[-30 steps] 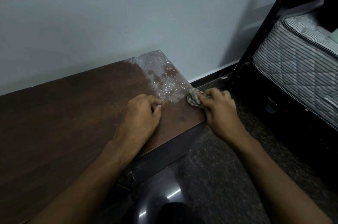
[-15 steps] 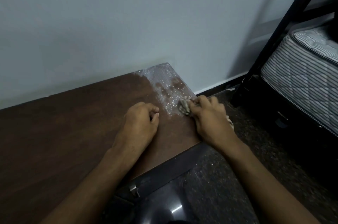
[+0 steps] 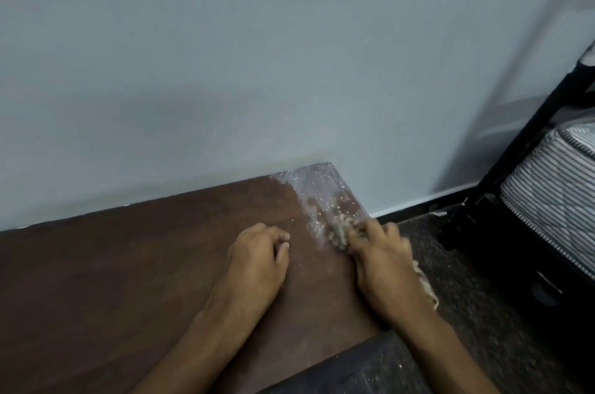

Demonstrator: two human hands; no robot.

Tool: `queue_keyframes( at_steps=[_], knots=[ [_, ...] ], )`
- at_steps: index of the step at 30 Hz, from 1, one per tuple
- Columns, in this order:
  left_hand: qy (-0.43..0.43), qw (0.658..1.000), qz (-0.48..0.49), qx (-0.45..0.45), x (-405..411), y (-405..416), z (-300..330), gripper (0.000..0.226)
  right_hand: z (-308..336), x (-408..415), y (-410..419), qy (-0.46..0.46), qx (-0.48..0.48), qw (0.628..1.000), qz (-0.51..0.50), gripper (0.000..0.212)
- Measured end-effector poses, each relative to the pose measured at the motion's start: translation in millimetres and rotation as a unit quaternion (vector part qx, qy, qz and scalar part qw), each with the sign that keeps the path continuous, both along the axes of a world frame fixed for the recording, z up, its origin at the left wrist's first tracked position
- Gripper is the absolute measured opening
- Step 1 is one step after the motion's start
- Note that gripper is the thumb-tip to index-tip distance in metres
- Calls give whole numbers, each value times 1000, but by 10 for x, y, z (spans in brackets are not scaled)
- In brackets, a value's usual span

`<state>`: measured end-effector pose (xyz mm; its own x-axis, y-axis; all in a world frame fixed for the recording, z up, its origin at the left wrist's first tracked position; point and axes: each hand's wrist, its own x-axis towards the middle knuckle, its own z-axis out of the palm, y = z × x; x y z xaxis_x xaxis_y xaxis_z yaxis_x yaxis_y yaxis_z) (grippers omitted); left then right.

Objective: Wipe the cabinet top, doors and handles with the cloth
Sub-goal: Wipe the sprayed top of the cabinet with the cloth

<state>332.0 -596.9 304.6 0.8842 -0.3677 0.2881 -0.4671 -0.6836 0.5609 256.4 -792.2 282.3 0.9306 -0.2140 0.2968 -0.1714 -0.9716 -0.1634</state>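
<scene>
The dark brown cabinet top point(image 3: 128, 264) runs along the wall, and its far right corner carries a patch of whitish dust point(image 3: 322, 194). My right hand point(image 3: 383, 268) grips a crumpled pale cloth point(image 3: 339, 232) and presses it on the top at the near edge of the dust. A loose end of the cloth hangs off the cabinet's right edge behind my wrist. My left hand point(image 3: 257, 258) rests on the wood to the left of the cloth with its fingers curled and nothing in it. The doors and handles are out of sight.
A pale wall point(image 3: 257, 55) rises directly behind the cabinet. To the right are speckled dark floor point(image 3: 467, 297), a black bed frame post point(image 3: 515, 152) and a striped mattress point(image 3: 553, 184). The cabinet's dark front edge point(image 3: 354, 368) shows at the bottom.
My right hand has moved the cloth leftward and away from me, from the cabinet's right edge into the dusty patch. The view has tilted upward. My left hand has stayed in place.
</scene>
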Motion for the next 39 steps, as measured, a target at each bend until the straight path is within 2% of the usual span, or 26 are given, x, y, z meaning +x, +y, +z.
queue_keyframes(
  at_steps=[3,5,6,10,11,14,16,23,29,33,36,39],
  knots=[
    [0,1000,6,-4,50,-25,-1,17,-32,-194,417,2,-4,990,142,50],
    [0,1000,5,-5,85,-33,5,17,-29,-235,412,10,-16,981,194,50],
    [-1,1000,4,-5,98,-24,11,17,-11,-178,315,18,-14,983,181,48],
    [-6,1000,8,0,152,44,20,16,23,219,-16,9,-8,1000,9,48],
    [-4,1000,10,2,171,56,17,17,23,272,46,14,-10,1000,18,49],
    [3,1000,22,9,257,75,14,20,22,215,424,23,-3,988,152,50],
    [-1,1000,25,19,338,86,31,22,58,242,473,24,-5,980,196,47],
    [-18,999,14,35,535,99,80,25,45,1158,330,11,-6,996,83,40],
    [-18,999,6,48,720,138,28,21,57,1140,457,1,7,983,186,36],
    [-45,998,-3,45,876,39,75,24,41,1579,302,10,-3,990,142,41],
    [-39,998,5,43,1006,-23,75,22,66,1779,321,25,-4,995,93,36],
    [-39,998,4,51,1080,-16,46,18,49,1612,381,12,-1,990,137,35]
  ],
)
